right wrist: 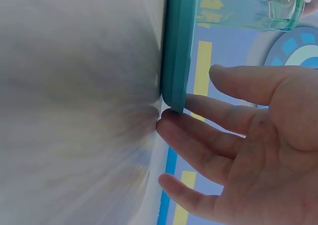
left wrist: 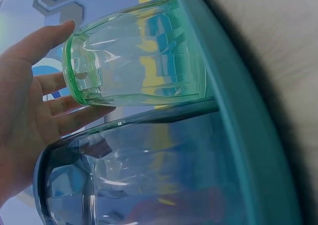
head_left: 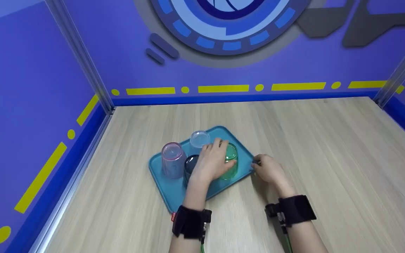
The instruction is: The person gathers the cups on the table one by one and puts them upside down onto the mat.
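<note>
A teal tray [head_left: 174,193] lies at an angle on the table and bears several tumblers, seemingly bottoms up. The green tumbler [head_left: 231,170] stands at its right end. Over it is my left hand [head_left: 210,162], thumb by the tumbler's upper edge and fingers spread at its far side; no firm grip shows. Beneath that hand a dark blue tumbler [left wrist: 149,175] is partly hidden. A pink-edged tumbler [head_left: 173,163] and a clear tumbler [head_left: 199,138] stand farther left and back. At the tray's right corner, my right hand [head_left: 270,170] touches the edge with its fingertips, thumb held apart.
The light wooden table [head_left: 329,158] extends around the tray. Blue panels with yellow marks, including the back wall [head_left: 223,77], enclose it at the back and sides. Each wrist wears a black strap [head_left: 297,209] with a cable.
</note>
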`<state>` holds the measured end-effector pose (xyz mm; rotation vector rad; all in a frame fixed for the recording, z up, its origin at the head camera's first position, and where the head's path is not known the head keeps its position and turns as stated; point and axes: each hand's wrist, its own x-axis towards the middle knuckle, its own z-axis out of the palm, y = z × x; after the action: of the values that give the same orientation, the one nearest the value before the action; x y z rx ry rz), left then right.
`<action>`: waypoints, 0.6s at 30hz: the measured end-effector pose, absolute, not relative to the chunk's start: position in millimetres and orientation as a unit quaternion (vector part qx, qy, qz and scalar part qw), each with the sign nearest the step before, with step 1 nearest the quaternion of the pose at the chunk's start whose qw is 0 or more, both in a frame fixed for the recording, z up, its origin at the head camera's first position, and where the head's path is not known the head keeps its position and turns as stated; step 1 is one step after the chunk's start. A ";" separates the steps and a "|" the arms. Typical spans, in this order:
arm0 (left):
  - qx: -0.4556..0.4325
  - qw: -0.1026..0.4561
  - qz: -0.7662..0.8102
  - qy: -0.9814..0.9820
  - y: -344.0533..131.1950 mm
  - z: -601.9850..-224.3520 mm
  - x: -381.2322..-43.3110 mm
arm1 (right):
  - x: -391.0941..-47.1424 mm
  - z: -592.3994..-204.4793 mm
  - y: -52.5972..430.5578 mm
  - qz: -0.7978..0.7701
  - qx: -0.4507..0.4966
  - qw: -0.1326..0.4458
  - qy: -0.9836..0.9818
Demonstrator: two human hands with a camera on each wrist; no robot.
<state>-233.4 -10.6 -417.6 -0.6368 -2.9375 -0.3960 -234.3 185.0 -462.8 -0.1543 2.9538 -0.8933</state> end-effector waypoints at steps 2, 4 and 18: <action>-0.207 0.056 -0.135 -0.967 -10.8 -416.7 -233.2 | -234.7 -463.4 184.9 -0.287 -0.050 0.025 0.956; -0.206 0.057 -0.136 -0.967 -11.1 -416.0 -232.7 | -234.8 -463.9 184.3 -0.284 -0.051 0.025 0.957; -0.210 0.071 -0.142 -0.965 -16.7 -407.8 -228.2 | -235.1 -468.5 184.5 -0.281 -0.037 0.012 0.959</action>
<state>-228.2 -16.7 -407.8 -0.6313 -2.9004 -0.4260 -235.1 184.5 -468.5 -0.1150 2.9904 -0.8756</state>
